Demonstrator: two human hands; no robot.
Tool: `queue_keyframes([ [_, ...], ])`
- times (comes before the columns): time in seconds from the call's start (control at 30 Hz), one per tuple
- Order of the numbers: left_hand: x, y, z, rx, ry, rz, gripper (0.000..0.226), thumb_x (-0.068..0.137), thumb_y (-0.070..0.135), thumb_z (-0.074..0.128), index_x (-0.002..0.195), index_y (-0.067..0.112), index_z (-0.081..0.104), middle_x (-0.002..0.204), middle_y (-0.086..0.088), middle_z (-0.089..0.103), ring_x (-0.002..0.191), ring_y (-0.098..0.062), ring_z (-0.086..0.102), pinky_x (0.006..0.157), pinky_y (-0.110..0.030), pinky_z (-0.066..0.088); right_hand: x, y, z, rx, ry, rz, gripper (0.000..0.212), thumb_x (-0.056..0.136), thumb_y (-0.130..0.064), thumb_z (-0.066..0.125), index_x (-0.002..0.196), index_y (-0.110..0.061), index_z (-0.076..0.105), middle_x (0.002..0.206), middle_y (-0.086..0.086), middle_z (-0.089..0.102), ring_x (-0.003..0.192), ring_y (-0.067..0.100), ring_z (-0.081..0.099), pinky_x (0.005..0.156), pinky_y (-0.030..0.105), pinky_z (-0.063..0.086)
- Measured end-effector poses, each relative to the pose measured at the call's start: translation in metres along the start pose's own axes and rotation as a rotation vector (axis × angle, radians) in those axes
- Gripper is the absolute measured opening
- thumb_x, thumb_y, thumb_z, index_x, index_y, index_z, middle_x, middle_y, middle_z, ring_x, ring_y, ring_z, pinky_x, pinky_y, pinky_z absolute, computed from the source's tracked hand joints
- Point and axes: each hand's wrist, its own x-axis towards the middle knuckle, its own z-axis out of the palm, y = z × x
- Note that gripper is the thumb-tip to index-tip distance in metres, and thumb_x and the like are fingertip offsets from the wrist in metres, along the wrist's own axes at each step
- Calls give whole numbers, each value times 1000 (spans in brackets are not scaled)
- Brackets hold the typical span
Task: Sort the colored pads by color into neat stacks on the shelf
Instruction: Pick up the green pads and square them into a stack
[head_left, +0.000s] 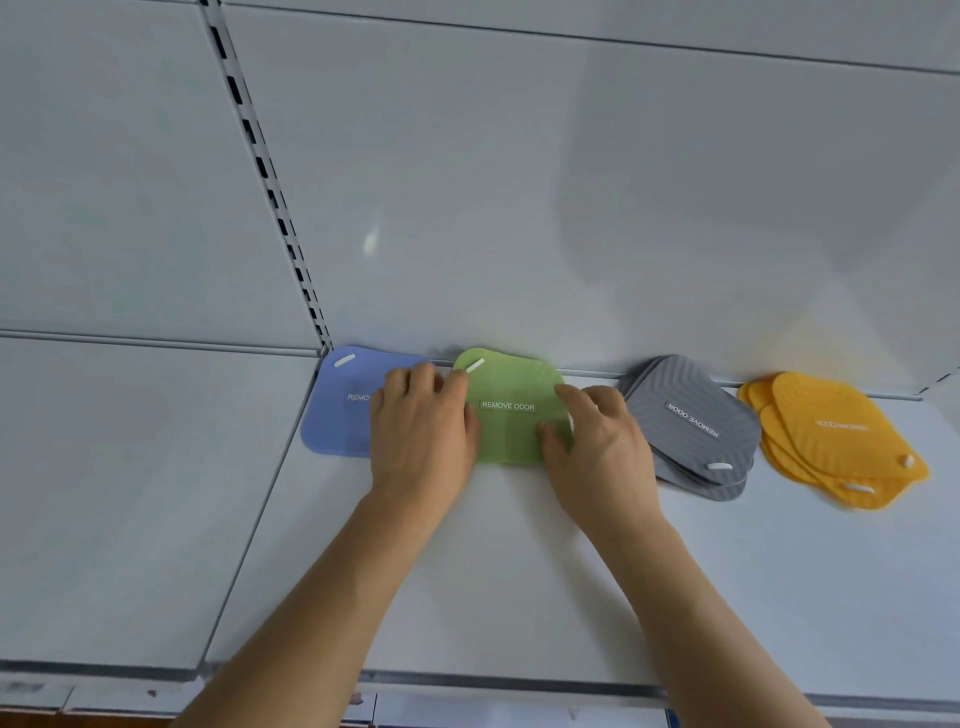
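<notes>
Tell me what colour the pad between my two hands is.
Green pad, white label, seen from the head camera.

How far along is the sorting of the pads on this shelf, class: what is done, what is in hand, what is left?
Done: the pads lie grouped by color along the back of the shelf: blue pads, green pads, gray pads, yellow pads. In hand: the left hand and right hand rest on the green pads' sides, apparently squaring them. Left: the gray and yellow pads lie fanned and likely need neatening.
</notes>
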Motion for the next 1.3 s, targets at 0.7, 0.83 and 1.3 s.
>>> queue_keyframes([
  [0.7, -6, -22, -22, -143, -268, 341, 40, 87, 55, 70, 117, 28, 73, 113, 10, 65, 110, -25, 57, 94, -41, 48, -7, 12, -18, -190, -240, -177, 58, 86, -64, 53, 117, -18, 71, 119, 10, 69, 90, 38, 60, 83, 43, 54],
  [0.83, -6, -24, -21, -147, -276, 345, 37, 87, 52, 70, 114, 26, 74, 112, 8, 66, 111, -25, 58, 94, -42, 48, -8, 12, -18, -211, -243, -183, 55, 88, -61, 55, 118, -18, 72, 121, 11, 69, 91, 39, 60, 84, 44, 55],
  [1.3, -11, -25, -16, -214, -268, 337, 41, 86, 52, 65, 112, 23, 78, 121, -1, 71, 116, -27, 63, 94, -42, 53, -19, 8, -11, -250, -172, -185, 52, 96, -53, 57, 137, -22, 62, 142, 18, 54, 107, 45, 56, 84, 50, 58],
])
